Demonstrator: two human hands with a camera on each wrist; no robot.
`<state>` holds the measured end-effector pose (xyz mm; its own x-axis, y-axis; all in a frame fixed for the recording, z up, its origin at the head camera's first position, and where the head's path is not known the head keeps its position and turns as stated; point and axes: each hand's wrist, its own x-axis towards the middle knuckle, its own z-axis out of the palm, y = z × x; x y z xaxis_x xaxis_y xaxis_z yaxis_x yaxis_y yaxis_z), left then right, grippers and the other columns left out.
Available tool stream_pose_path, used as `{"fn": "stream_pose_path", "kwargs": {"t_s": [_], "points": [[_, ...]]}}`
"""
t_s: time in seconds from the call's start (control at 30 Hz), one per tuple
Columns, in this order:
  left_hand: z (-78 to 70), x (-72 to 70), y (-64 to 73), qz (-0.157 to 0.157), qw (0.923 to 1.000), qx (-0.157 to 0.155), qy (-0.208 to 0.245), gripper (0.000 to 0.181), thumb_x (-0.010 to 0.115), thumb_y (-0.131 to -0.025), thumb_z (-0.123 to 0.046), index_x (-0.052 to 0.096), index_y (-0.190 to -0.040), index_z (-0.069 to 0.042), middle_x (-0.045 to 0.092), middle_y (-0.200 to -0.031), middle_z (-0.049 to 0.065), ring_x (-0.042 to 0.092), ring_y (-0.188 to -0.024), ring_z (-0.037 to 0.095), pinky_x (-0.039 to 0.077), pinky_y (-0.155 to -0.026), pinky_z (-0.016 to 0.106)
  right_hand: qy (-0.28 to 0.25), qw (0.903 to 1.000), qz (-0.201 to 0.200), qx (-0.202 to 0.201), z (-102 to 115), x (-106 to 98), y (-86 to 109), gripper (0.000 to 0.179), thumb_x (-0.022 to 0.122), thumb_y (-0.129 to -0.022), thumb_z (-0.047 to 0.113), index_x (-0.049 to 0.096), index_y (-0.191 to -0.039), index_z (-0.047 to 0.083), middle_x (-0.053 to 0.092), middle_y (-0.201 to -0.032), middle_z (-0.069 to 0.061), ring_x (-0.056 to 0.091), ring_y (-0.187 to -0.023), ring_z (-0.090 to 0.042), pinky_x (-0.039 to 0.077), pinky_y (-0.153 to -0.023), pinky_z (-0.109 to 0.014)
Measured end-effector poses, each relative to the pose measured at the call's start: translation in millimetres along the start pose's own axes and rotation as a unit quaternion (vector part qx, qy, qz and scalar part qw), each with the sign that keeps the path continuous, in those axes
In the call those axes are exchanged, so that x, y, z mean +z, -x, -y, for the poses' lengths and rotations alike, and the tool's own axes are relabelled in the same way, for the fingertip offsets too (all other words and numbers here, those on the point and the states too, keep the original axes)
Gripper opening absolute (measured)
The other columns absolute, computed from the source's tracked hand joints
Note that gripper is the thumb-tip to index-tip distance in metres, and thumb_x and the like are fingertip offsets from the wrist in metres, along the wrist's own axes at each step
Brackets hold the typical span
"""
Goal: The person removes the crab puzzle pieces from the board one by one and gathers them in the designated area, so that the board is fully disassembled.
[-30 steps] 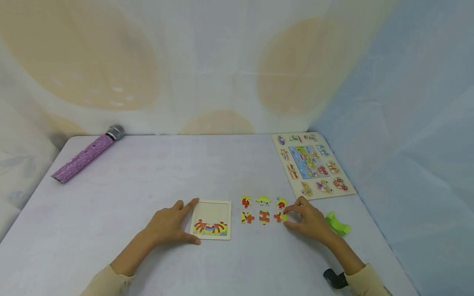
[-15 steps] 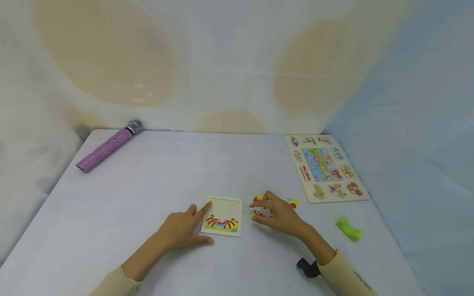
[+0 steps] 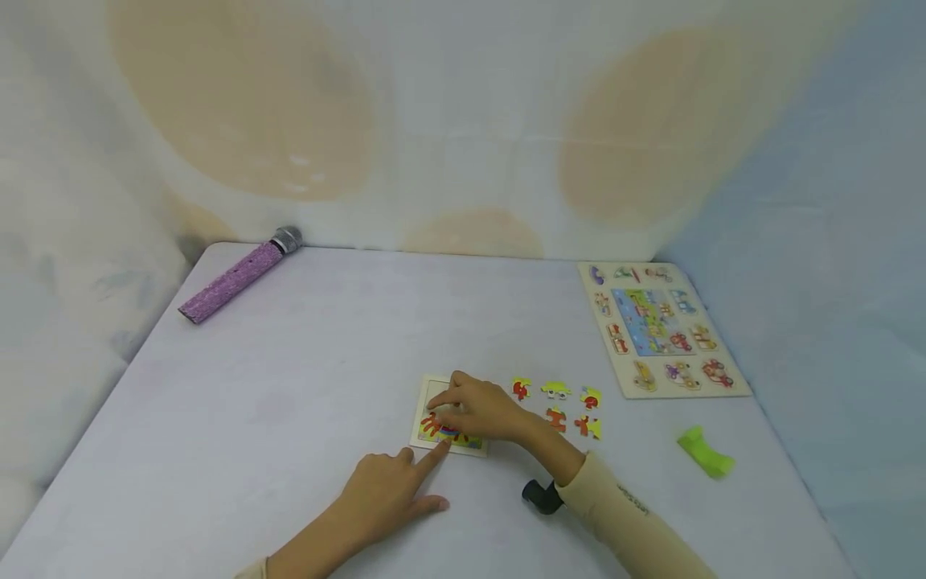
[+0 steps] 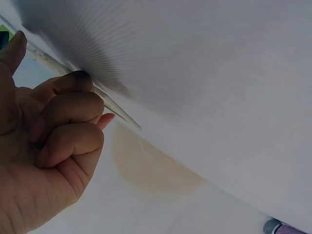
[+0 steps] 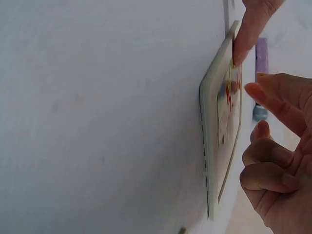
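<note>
A small square puzzle tray (image 3: 418,421) lies on the table, with red, yellow and rainbow pieces (image 3: 473,442) along its near side. My left hand (image 3: 387,492) reaches the tray's near edge with its index finger straight; its other fingers are curled in the left wrist view. Over the tray is my right hand (image 3: 481,408), thumb and index finger apart with nothing visible between them. In the right wrist view, a left fingertip (image 5: 239,56) touches the picture at the tray's far end. Loose jigsaw pieces (image 3: 556,390) lie in two rows to the right, beside my right forearm.
A larger picture puzzle board (image 3: 622,378) lies at the back right. Nearer stands a bright green curved piece (image 3: 705,453). A black bent object (image 3: 541,497) is partly covered by my right sleeve. At the back left lies a purple glitter microphone (image 3: 233,281).
My right hand has moved left from the loose pieces to over the tray, and one piece has left the lower row. My left hand has shifted from the tray's left side to its near edge.
</note>
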<state>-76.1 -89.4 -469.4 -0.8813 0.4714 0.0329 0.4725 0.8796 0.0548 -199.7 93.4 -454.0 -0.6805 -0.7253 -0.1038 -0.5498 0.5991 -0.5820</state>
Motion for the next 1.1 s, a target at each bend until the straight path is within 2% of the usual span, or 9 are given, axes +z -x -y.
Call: {"fn": "stream_pose_path", "kwargs": {"t_s": [0.17, 0.4, 0.6, 0.67, 0.9, 1.1], "points": [[0.0, 2.5, -1.5, -0.006, 0.9995, -0.001, 0.031, 0.067, 0.057, -0.087, -0.067, 0.057, -0.141, -0.028, 0.055, -0.069, 0.002, 0.032, -0.043, 0.010, 0.029, -0.044, 0.026, 0.013, 0.9999, -0.004, 0.005, 2.2, 3.3, -1.5, 0.021, 0.065, -0.094, 0.018, 0.076, -0.111, 0.017, 0.049, -0.090, 0.003, 0.044, -0.068, -0.008, 0.036, -0.058, -0.019], [1.1, 2.1, -2.6, -0.004, 0.9996, -0.001, 0.029, 0.065, 0.061, -0.086, -0.064, 0.057, -0.141, -0.029, 0.055, -0.070, 0.002, 0.032, -0.043, 0.010, 0.028, -0.044, 0.025, -0.003, 0.9999, -0.011, -0.007, 0.7, 4.4, -1.6, 0.017, 0.061, -0.094, 0.011, 0.075, -0.105, 0.014, 0.047, -0.090, 0.003, 0.045, -0.074, -0.009, 0.038, -0.063, -0.021], [1.8, -2.7, -4.6, 0.018, 0.9988, -0.001, 0.045, 0.063, 0.065, -0.086, -0.059, 0.056, -0.141, -0.030, 0.056, -0.071, 0.001, 0.033, -0.044, 0.009, 0.029, -0.045, 0.025, -0.081, 0.9957, -0.039, -0.023, -3.3, -1.2, 2.8, 0.016, 0.060, -0.092, 0.006, 0.074, -0.096, 0.011, 0.047, -0.089, 0.001, 0.043, -0.073, -0.010, 0.039, -0.064, -0.022], [2.5, -3.2, -4.6, 0.025, 0.9986, -0.003, 0.046, 0.063, 0.065, -0.086, -0.058, 0.055, -0.142, -0.030, 0.056, -0.071, 0.002, 0.033, -0.044, 0.009, 0.030, -0.046, 0.026, -0.098, 0.9939, -0.045, -0.020, -3.2, -2.2, 4.4, 0.016, 0.061, -0.092, 0.008, 0.075, -0.099, 0.012, 0.047, -0.089, 0.001, 0.042, -0.071, -0.010, 0.038, -0.062, -0.021], [4.1, -4.7, -4.2, 0.033, 0.9982, -0.008, 0.050, 0.062, 0.065, -0.087, -0.058, 0.056, -0.141, -0.030, 0.061, -0.075, 0.004, 0.035, -0.045, 0.010, 0.032, -0.047, 0.027, -0.065, 0.9968, -0.047, 0.012, -3.4, 1.3, 5.6, 0.027, 0.066, -0.092, 0.015, 0.073, -0.117, 0.013, 0.049, -0.092, 0.003, 0.040, -0.068, -0.009, 0.035, -0.058, -0.021], [17.7, -13.4, -3.1, 0.030, 0.9959, -0.005, 0.085, 0.052, 0.064, -0.089, -0.055, 0.061, -0.136, -0.032, 0.066, -0.081, 0.000, 0.040, -0.047, 0.008, 0.036, -0.050, 0.027, -0.054, 0.9974, -0.044, 0.022, -5.1, 6.6, 6.6, 0.030, 0.072, -0.090, 0.025, 0.074, -0.118, 0.014, 0.049, -0.092, 0.004, 0.040, -0.071, -0.010, 0.034, -0.060, -0.021]]}}
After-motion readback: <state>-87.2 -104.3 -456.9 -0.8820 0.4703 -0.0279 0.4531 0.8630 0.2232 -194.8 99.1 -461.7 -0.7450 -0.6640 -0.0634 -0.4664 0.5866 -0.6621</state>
